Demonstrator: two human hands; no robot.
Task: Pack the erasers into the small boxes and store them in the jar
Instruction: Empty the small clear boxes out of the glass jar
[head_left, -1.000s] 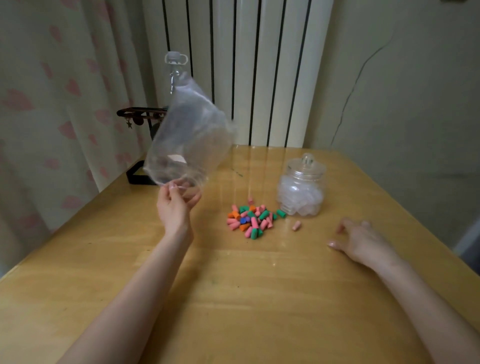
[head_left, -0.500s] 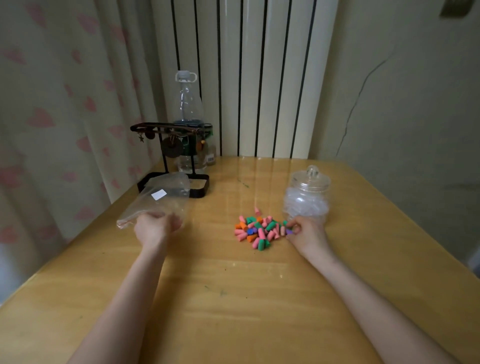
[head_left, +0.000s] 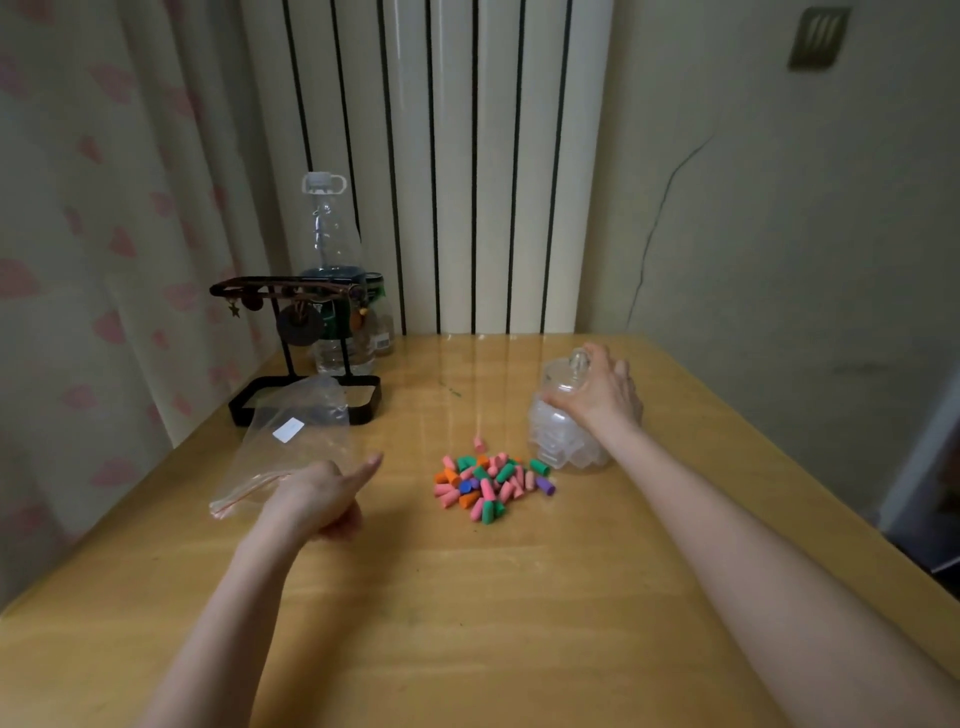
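**Right hand on jar lid, left hand by the bag**

The right hand (head_left: 597, 392) rests on top of the clear jar (head_left: 563, 441), its fingers clasped over the lid beside the knob. The jar stands upright toward the right edge of the desk (head_left: 467, 623) and holds small clear boxes (head_left: 556, 447). The erasers (head_left: 488, 480) lie in a loose multicoloured pile near the middle of the desk, just beside the jar's base on its left.

The left hand (head_left: 319, 496) hovers low toward the left edge with fingers loosely curled and the forefinger extended, grasping nothing. The clear plastic bag (head_left: 291, 441) lies flat just beyond it. A black stand (head_left: 306, 353) and a bottle (head_left: 332, 270) occupy the far left corner.
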